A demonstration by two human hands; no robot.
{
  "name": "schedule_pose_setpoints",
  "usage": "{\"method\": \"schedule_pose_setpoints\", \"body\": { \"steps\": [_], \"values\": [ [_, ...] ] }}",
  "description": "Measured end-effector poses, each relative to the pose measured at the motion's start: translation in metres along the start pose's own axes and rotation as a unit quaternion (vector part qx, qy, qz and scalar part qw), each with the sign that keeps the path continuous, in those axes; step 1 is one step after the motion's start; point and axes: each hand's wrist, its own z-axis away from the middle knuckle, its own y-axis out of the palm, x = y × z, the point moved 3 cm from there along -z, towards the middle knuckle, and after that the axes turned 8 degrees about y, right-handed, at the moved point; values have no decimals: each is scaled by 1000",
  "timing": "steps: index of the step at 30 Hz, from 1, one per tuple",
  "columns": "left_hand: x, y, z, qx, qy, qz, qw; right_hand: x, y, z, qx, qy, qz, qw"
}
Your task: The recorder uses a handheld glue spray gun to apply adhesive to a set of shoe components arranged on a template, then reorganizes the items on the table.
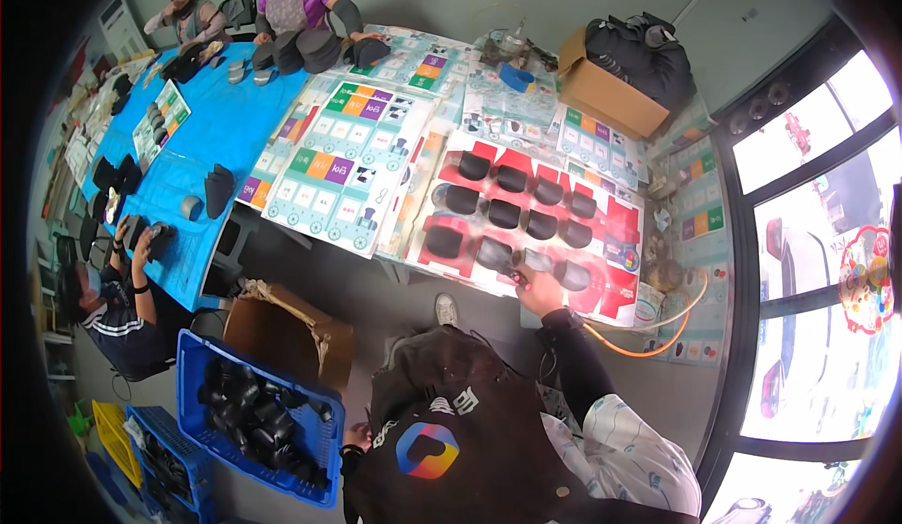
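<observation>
Over the front edge of the table, my right hand (540,293) is closed around a small dark tool whose kind I cannot make out. The tool's tip is beside the front row of dark curved pieces (494,253). These pieces lie in three rows on a red and white printed sheet (615,284); several in the front row look greyer and shinier. Low beside my dark apron (442,402), my left hand (357,435) hangs near the right rim of a blue crate (193,374). Its fingers are mostly hidden.
Dark moulded pieces (249,411) fill the crate. A cardboard box (282,331) stands behind it. An orange hose (658,350) loops off the table's right end. Another box (611,96) holds dark items. Co-workers handle dark pieces at the blue-covered table (211,139).
</observation>
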Motion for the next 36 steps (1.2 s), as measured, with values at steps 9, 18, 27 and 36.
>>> {"method": "schedule_pose_setpoints", "body": {
  "steps": [9, 18, 27, 36],
  "values": [
    [-12, 3, 12, -37, -85, 40, 995, 12, -3, 18, -12, -10, 4, 1000],
    [29, 0, 3, -35, -47, 4, 998, -8, -2, 17, -5, -5, 11, 1000],
    [34, 6, -7, -50, -41, 49, 997, -29, -2, 6, 21, 20, 18, 999],
    [-6, 8, -30, -18, -99, 98, 990, -39, -24, -32, 59, 49, -37, 996]
  ]
}}
